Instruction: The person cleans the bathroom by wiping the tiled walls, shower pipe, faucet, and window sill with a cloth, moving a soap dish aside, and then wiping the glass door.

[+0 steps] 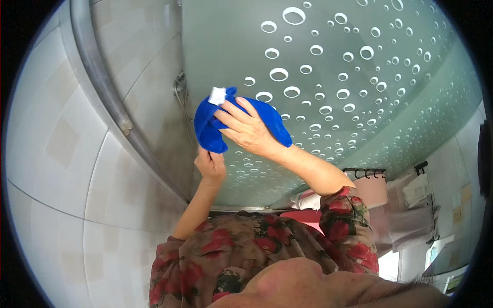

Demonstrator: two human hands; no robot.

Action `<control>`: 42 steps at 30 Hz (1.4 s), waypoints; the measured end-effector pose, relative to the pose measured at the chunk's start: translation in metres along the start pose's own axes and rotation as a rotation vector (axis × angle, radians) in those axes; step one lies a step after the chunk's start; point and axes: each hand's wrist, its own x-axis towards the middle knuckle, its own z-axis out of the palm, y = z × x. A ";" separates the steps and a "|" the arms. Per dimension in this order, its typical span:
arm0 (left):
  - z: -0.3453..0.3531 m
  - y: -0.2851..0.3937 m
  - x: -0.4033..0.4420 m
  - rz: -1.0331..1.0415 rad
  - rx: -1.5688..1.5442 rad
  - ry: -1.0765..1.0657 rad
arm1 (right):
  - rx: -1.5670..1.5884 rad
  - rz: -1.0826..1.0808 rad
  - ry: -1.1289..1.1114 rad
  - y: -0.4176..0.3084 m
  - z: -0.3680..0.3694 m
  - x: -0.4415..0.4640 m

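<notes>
A blue cloth (272,123) with a small white patch or tag (217,96) is held up in front of the frosted glass panel, bunched and curved. My left hand (211,165) pinches its lower left end from below, fingers closed. Across the middle of the cloth lies my right hand (249,128), back of the hand showing, its fingers bent over the folds and gripping them. Part of the cloth is hidden behind the right fingers.
The glass panel (226,46) has clear bubble shapes. A metal rail (105,84) runs along the tiled wall (51,169) at left, near a thin hose (178,90). At right are hooks (364,170), a pink container (371,189) and hanging towels (411,226).
</notes>
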 end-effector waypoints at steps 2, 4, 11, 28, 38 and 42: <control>0.007 -0.005 0.008 0.140 0.101 0.080 | -0.013 0.007 -0.033 0.003 -0.005 -0.030; 0.006 -0.005 0.007 0.266 0.230 0.172 | -0.005 0.013 -0.079 0.005 -0.003 -0.076; -0.003 0.004 0.002 -0.102 -0.186 0.057 | 0.060 0.179 0.113 -0.010 -0.014 -0.081; -0.139 0.001 -0.015 -0.365 0.014 0.455 | -0.301 -0.056 -0.700 -0.116 0.056 0.054; -0.079 0.022 0.002 0.358 0.364 0.130 | 1.139 0.798 -0.154 -0.106 0.015 0.092; -0.063 -0.002 0.026 0.235 0.044 0.176 | 0.992 0.641 -0.287 -0.088 -0.011 0.068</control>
